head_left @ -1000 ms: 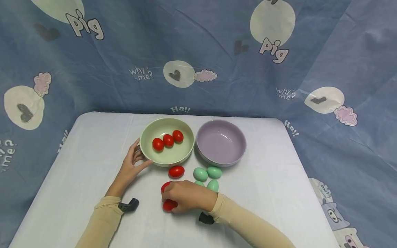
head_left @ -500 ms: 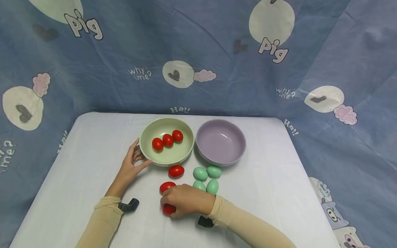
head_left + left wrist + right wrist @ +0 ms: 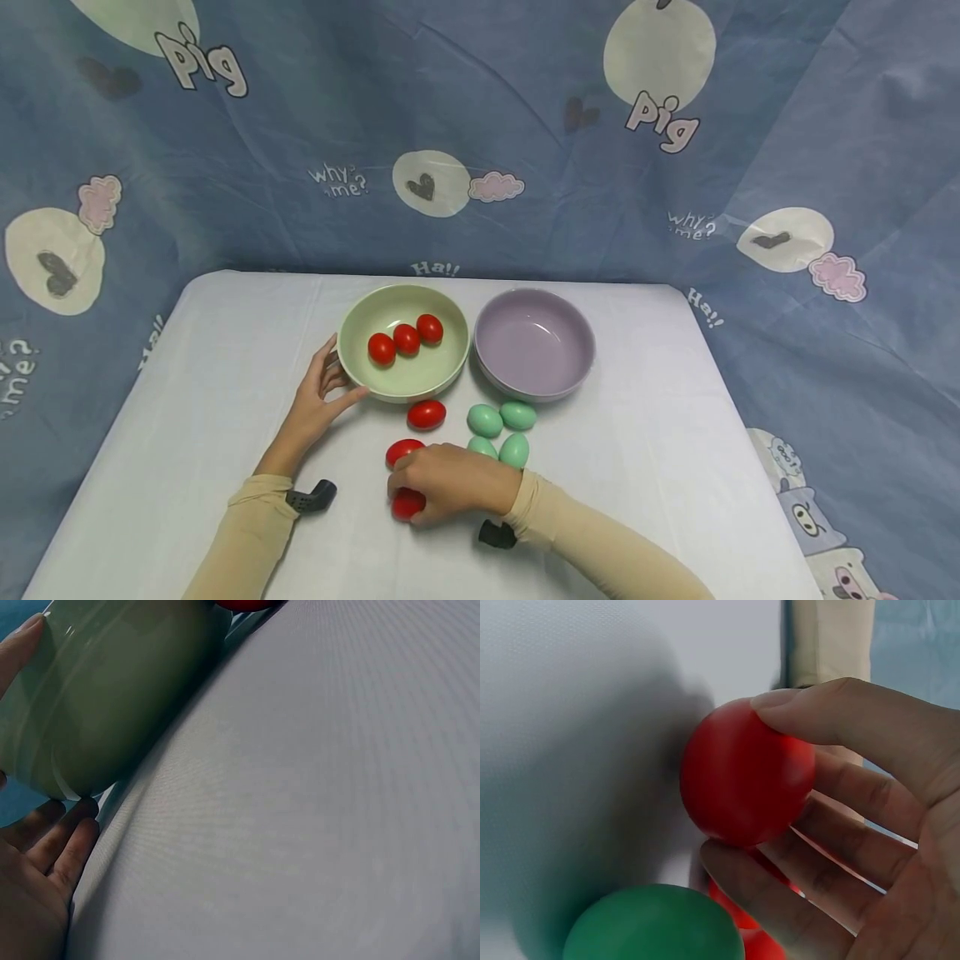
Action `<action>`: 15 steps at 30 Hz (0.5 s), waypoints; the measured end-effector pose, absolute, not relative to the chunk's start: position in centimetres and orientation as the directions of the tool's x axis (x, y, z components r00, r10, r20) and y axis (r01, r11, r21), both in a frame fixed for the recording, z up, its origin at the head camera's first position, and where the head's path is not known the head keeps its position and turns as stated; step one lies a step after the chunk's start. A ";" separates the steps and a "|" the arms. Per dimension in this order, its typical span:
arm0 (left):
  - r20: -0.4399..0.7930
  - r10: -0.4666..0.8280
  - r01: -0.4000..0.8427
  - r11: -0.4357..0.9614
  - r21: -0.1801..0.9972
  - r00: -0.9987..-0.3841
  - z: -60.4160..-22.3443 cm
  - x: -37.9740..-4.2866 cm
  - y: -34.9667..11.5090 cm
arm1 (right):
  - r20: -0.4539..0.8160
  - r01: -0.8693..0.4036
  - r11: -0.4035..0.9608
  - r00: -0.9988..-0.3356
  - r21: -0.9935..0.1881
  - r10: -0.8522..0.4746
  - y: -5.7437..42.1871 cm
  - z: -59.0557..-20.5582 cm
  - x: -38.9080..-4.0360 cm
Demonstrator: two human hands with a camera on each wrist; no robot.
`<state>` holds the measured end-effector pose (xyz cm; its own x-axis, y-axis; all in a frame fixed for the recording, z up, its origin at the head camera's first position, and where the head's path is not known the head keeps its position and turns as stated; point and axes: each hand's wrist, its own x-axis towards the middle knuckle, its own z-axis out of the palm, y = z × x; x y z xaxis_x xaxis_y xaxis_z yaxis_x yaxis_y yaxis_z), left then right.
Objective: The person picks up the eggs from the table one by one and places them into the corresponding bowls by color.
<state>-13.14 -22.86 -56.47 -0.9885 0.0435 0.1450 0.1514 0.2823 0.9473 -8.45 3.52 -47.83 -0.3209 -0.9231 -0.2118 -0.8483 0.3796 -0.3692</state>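
My right hand pinches a glossy red egg between thumb and fingers, low over the white cloth at the near end of a row of red eggs. Just beyond that hand lies another red egg, partly covered by the fingers in the head view. A third loose red egg sits in front of the light green bowl, which has 3 red eggs inside. With thumb at the front and fingertips at the left, my left hand holds this bowl by its outer wall.
To the right of the green bowl stands a purple bowl with nothing in it. Several pale green eggs lie in front of it, close to my right wrist. A blue patterned cloth hangs behind the white-covered table.
Over the first half second my right hand has shifted slightly toward me with the red egg, showing more of the one beyond it. The left hand and both bowls have stayed put.
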 end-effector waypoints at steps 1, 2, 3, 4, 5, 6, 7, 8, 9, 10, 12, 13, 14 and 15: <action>0.147 0.043 0.153 0.283 0.947 -0.988 -56.5 -13.1 -22.9 | -0.210 -0.840 0.381 -0.323 -0.386 -0.923 3.6 -47.8 -8.6; 0.149 0.043 0.155 0.284 0.946 -0.988 -56.4 -13.1 -22.8 | -0.210 -0.831 0.385 -0.326 -0.401 -0.922 3.6 -47.8 -8.7; 0.147 0.042 0.152 0.283 0.947 -0.988 -56.4 -13.1 -22.8 | -0.207 -0.823 0.388 -0.330 -0.416 -0.921 3.7 -47.8 -8.9; 0.144 0.041 0.150 0.283 0.947 -0.989 -56.4 -13.1 -22.8 | -0.203 -0.815 0.389 -0.332 -0.429 -0.921 3.7 -47.8 -9.1; 0.142 0.041 0.148 0.282 0.948 -0.989 -56.3 -13.1 -22.8 | -0.199 -0.806 0.390 -0.335 -0.446 -0.921 3.8 -47.7 -9.3; 0.142 0.041 0.148 0.284 0.947 -0.989 -56.3 -13.1 -22.8 | -0.192 -0.797 0.388 -0.337 -0.462 -0.922 3.9 -47.6 -9.5; 0.141 0.040 0.147 0.286 0.947 -0.989 -56.3 -13.1 -22.8 | -0.182 -0.791 0.384 -0.338 -0.476 -0.923 4.0 -47.6 -9.7; 0.140 0.040 0.146 0.286 0.947 -0.989 -56.3 -13.1 -22.8 | -0.170 -0.786 0.377 -0.338 -0.491 -0.926 4.0 -47.5 -9.9; 0.139 0.041 0.145 0.286 0.947 -0.989 -56.3 -13.1 -22.8 | -0.157 -0.779 0.369 -0.337 -0.508 -0.928 4.1 -47.4 -10.1; 0.141 0.043 0.148 0.287 0.946 -0.989 -56.4 -13.1 -22.8 | -0.146 -0.770 0.362 -0.338 -0.526 -0.930 4.2 -47.3 -10.3; 0.146 0.045 0.153 0.288 0.945 -0.988 -56.4 -13.1 -22.8 | -0.129 -0.752 0.355 -0.344 -0.555 -0.930 4.4 -47.1 -10.7; 0.146 0.046 0.153 0.288 0.945 -0.988 -56.4 -13.1 -22.9 | -0.124 -0.745 0.355 -0.349 -0.565 -0.929 4.5 -47.0 -10.9; 0.146 0.047 0.153 0.288 0.945 -0.988 -56.4 -13.1 -22.9 | -0.122 -0.734 0.359 -0.357 -0.576 -0.926 4.5 -46.9 -11.1; 0.145 0.048 0.153 0.288 0.945 -0.988 -56.4 -13.1 -22.9 | -0.121 -0.725 0.364 -0.366 -0.585 -0.923 4.6 -46.8 -11.3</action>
